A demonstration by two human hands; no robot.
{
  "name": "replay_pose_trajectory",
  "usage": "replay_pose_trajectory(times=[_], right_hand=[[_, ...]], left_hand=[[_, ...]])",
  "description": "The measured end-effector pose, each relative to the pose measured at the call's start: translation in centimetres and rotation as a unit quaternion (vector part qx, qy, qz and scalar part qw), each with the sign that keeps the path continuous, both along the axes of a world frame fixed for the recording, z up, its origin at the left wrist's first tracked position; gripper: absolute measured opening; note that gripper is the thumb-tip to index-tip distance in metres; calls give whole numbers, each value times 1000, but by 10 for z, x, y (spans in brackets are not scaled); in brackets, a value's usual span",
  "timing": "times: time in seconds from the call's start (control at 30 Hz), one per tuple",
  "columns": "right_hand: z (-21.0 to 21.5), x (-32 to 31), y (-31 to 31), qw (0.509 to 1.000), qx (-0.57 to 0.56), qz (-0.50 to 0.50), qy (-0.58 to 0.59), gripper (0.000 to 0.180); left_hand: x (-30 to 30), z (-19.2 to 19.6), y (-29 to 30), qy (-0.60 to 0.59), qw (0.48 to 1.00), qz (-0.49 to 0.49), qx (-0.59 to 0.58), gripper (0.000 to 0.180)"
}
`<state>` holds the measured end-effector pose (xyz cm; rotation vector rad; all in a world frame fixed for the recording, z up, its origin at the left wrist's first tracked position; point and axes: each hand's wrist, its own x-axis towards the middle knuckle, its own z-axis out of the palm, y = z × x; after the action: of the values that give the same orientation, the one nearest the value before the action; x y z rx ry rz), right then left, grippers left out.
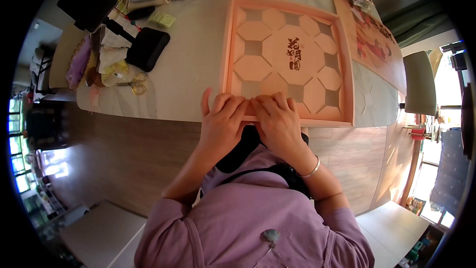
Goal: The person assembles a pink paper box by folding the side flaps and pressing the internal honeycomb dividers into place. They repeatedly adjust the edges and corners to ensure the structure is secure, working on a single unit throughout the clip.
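Evidently, the shallow pink box point(347, 79) sits at the near edge of the worktop point(193, 64); left hand point(224, 121) and right hand point(277, 119) curl together at its front wall, grip hidden. Edge-work seems underway, calling for even fingertip pressure.

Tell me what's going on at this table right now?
A person has their left hand and right hand together at the near wall of a shallow pink box; the exact grip is hidden. The box lies on the table. Scissors and a black stand are off to the left.
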<state>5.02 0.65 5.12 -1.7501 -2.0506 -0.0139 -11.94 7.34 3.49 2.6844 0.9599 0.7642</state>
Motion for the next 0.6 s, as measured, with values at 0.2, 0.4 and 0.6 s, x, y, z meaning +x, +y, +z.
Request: replay_pose_trajectory(times=[0.2,0.4,0.6], right_hand=[[1,5,13,997,-44,56,-8,14],[-5,-4,16,999,-1,38,-17,18],[25,9,4,988,34,48,144,38]], left_hand=[[2,8,5,26,999,1,-20,19],[-4,15,11,46,999,6,-16,18],[-24,22,28,74,997,0,-9,39]])
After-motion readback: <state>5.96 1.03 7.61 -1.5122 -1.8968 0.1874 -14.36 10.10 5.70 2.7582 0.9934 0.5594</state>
